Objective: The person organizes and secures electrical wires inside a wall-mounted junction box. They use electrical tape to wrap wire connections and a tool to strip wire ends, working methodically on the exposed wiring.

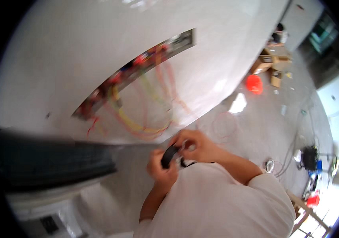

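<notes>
Several wires droop near right hand (red bucket beyond)

roll partly hidden by left hand | right hand: fingertips blurred | wires smeared | wall slot: contents blurred | shirt cut off below

Roll in left hand, wires from wall slot (ahead), bucket right.

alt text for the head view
The left hand holds a black roll, the right hand close by, near a white wall whose long slot spills red and yellow wires. A red bucket and boxes sit on the floor.
</notes>
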Available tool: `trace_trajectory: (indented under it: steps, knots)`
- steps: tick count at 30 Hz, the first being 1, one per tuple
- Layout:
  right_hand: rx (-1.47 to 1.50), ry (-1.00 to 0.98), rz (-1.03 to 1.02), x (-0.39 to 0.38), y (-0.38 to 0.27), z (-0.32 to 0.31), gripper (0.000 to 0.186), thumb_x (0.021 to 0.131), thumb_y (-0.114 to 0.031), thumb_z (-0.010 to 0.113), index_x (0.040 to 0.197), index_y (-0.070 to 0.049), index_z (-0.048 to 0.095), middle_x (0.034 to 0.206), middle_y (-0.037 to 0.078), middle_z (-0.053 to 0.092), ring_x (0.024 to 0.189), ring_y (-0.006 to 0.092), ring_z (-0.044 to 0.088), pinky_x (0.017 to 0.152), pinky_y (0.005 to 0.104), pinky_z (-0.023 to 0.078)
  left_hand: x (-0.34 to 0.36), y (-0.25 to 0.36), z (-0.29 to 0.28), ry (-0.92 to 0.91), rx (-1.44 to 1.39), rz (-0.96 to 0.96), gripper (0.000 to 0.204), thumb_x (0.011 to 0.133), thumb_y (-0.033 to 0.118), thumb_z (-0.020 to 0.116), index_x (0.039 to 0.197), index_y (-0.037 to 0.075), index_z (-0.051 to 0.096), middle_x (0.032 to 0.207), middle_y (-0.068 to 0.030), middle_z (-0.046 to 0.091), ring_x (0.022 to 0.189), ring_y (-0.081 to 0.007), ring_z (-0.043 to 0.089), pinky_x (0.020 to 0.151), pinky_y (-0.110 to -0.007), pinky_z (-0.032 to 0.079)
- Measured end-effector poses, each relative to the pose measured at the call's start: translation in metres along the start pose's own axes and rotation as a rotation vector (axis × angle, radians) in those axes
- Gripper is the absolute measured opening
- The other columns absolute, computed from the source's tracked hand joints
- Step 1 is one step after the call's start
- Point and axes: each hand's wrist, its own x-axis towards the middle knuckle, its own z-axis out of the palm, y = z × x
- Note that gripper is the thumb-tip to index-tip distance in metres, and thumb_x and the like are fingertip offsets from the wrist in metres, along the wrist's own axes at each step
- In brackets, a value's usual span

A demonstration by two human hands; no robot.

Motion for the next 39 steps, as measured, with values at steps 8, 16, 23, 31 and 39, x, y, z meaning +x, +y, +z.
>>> trace_trajectory:
  steps: [8,16,23,31,39]
  knots:
    - [0.055,0.057,-0.068,0.014,0.017,0.005,0.013,0.075,-0.003,0.070,0.080,-0.001,0.057,0.102,0.011,0.073,0.089,0.0176,0.064,0.071,0.0355,0.050,-0.002,-0.016,0.009,-0.027,0.028,-0.065,0.021,0.075,-0.006,0.064,0.091,0.000,0.052,0.077,-0.0132,0.056,0.067,-0.0280,0.056,0.065,-0.040,0.048]
    - [0.220,0.100,-0.024,0.011,0.039,0.008,0.008,0.080,0.005,0.059,0.084,0.000,0.055,0.106,0.012,0.070,0.097,0.0165,0.063,0.079,0.0315,0.053,0.004,-0.004,0.015,-0.045,-0.017,-0.106,0.021,0.075,-0.007,0.063,0.087,0.001,0.047,0.075,-0.0117,0.054,0.067,-0.0256,0.054,0.064,-0.037,0.047]
    - [-0.022,0.130,-0.134,0.017,0.031,0.012,0.012,0.079,-0.001,0.065,0.089,-0.003,0.059,0.106,0.007,0.069,0.102,0.0177,0.062,0.071,0.0311,0.052,0.002,-0.020,0.016,0.029,0.058,-0.104,0.020,0.078,-0.001,0.071,0.087,0.002,0.053,0.077,-0.0117,0.057,0.069,-0.0276,0.057,0.065,-0.040,0.049]
    - [0.277,0.132,0.015,0.005,0.020,0.009,0.018,0.077,0.015,0.052,0.090,0.001,0.054,0.118,0.014,0.064,0.101,0.0168,0.061,0.082,0.0303,0.053,0.014,0.005,0.016,0.019,-0.034,-0.074,0.022,0.075,-0.006,0.070,0.088,0.003,0.054,0.082,-0.0124,0.061,0.069,-0.0275,0.057,0.065,-0.036,0.049]
    - [-0.032,0.263,-0.047,0.006,0.025,0.014,0.020,0.079,0.009,0.056,0.096,0.002,0.062,0.095,0.012,0.070,0.082,0.0196,0.063,0.075,0.0317,0.052,0.008,0.003,0.011,0.072,-0.027,-0.145,0.025,0.075,-0.011,0.067,0.090,0.001,0.052,0.086,-0.0114,0.062,0.070,-0.0221,0.058,0.065,-0.031,0.049]
